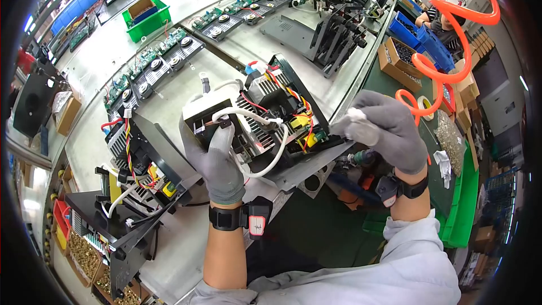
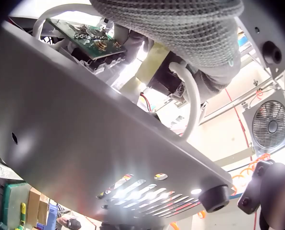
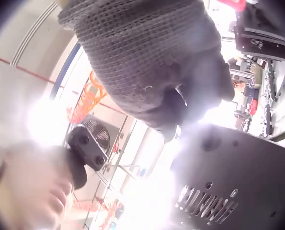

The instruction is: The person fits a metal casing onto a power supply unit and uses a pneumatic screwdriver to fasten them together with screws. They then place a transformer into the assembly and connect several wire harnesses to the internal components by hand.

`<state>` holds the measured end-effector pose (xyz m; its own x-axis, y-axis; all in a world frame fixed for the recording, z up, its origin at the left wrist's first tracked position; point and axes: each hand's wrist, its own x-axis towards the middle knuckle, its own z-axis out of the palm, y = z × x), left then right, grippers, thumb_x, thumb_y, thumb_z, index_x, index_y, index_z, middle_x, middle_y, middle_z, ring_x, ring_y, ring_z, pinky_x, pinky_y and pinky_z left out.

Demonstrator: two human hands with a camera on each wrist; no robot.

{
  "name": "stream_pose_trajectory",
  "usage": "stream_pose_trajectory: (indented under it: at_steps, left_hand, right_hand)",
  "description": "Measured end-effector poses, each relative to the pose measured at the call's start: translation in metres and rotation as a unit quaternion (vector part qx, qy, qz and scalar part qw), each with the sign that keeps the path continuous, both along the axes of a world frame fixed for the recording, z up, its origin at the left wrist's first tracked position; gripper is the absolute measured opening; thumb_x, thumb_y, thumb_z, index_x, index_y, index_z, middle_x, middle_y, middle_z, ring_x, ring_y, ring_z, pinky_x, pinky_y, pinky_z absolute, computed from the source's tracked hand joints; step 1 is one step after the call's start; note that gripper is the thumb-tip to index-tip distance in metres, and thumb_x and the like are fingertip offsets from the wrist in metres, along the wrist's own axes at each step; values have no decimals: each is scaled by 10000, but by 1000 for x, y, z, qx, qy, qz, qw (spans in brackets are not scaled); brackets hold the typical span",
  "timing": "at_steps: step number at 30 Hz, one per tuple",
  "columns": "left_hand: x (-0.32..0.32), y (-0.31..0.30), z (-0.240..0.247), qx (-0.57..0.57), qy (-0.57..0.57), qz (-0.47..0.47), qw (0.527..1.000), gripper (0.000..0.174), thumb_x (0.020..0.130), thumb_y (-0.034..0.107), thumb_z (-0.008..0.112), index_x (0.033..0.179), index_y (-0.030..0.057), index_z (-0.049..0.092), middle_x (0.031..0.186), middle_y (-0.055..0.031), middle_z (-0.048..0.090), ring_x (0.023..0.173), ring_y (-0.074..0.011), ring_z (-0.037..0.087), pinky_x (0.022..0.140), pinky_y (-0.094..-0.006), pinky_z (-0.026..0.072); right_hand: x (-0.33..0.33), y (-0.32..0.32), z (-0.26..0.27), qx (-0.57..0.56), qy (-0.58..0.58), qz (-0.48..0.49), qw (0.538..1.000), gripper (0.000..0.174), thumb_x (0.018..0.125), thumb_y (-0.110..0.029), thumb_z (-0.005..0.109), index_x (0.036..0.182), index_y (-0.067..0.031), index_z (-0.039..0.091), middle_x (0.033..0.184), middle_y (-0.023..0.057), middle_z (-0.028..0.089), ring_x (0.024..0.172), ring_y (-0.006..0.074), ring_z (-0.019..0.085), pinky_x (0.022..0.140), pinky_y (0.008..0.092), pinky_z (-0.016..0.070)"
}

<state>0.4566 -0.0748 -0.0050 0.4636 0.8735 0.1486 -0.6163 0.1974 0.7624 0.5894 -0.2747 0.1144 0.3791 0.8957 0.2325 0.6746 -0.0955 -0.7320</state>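
In the head view, an electronic unit with heat-sink fins (image 1: 262, 138), white cables and coloured wires sits tilted on a dark metal panel (image 1: 305, 166). My gloved left hand (image 1: 217, 164) grips its white-and-black box part (image 1: 212, 114), thumb on the near face. The left wrist view shows that glove (image 2: 181, 38) above the panel's slotted face (image 2: 94, 129) and a white cable (image 2: 193, 96). My gloved right hand (image 1: 389, 133) has bent fingers at the unit's right corner; glare in the right wrist view hides whether this glove (image 3: 152, 62) pinches the panel's edge (image 3: 228, 163).
A similar wired unit (image 1: 127, 147) stands at the left, beside another black housing (image 1: 121, 248). Rows of circuit boards on plates (image 1: 155, 63), a green bin (image 1: 148, 22) and stacked black brackets (image 1: 333, 39) lie beyond. An orange coiled hose (image 1: 466, 51) hangs at the right.
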Motion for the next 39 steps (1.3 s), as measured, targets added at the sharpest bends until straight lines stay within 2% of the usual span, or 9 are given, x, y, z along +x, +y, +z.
stream_pose_trajectory:
  at_steps: [6,10,12,18,21,23,27,35,39]
  left_hand:
    - [-4,6,-8,-36,-27,29,999,584,760,-23,528,1337,-30,440,1173,-149,580,1045,-211,594,934,-339,489]
    - [2,-4,-14,35,8,56,998,626,729,-56,565,1342,-18,442,1188,-126,560,1021,-192,590,890,-308,502]
    - [4,-6,-13,101,10,68,992,635,725,-58,574,1344,-16,441,1192,-123,558,1011,-189,596,878,-304,508]
    - [0,-6,1,33,13,41,999,630,726,-24,607,1335,-11,449,1179,-125,576,1030,-198,609,899,-328,509]
    - [-3,-1,-1,59,41,23,997,620,728,-26,609,1328,-12,454,1187,-132,577,1021,-200,615,900,-327,511]
    - [-3,1,-5,53,49,27,997,616,733,-27,605,1330,-10,454,1187,-130,578,1022,-198,614,900,-325,510]
    - [-1,7,-15,39,54,27,997,599,754,-29,588,1336,-3,451,1186,-123,581,1025,-192,608,900,-320,506]
    - [7,14,-36,23,32,44,998,567,795,-32,554,1349,12,446,1184,-109,587,1032,-180,597,901,-309,497]
    - [13,17,-40,26,7,24,999,551,816,-34,537,1356,20,444,1183,-101,590,1035,-174,592,901,-304,492]
  right_hand:
    - [-13,43,13,-41,-32,49,997,249,918,-252,652,953,-12,712,670,58,539,609,139,489,563,309,406]
    - [-15,50,12,-119,115,-51,985,266,948,-253,636,987,3,694,754,67,644,686,60,561,607,245,464]
    - [-13,47,9,-71,117,37,990,264,954,-225,624,1059,12,675,766,43,659,715,59,580,658,233,487]
    - [-20,6,-31,118,313,-29,942,447,911,-159,558,1294,70,527,1211,164,620,1114,202,580,967,339,454]
    - [-40,-16,-83,313,409,-91,852,525,870,-137,604,1345,51,482,1309,184,547,1208,229,528,1002,357,427]
    - [-52,-28,-114,44,29,-192,980,450,774,-58,687,1207,21,596,1238,185,588,1167,292,558,984,403,429]
    - [-46,-14,-138,17,-151,-113,982,183,729,-33,686,910,-58,699,938,110,687,892,305,649,837,407,486]
    - [-15,22,-143,23,-79,-156,984,186,738,16,647,924,4,644,855,172,662,806,360,651,719,399,518]
    - [-9,27,-133,4,16,-139,990,307,753,17,642,1057,-12,617,817,123,641,766,220,656,679,338,506]
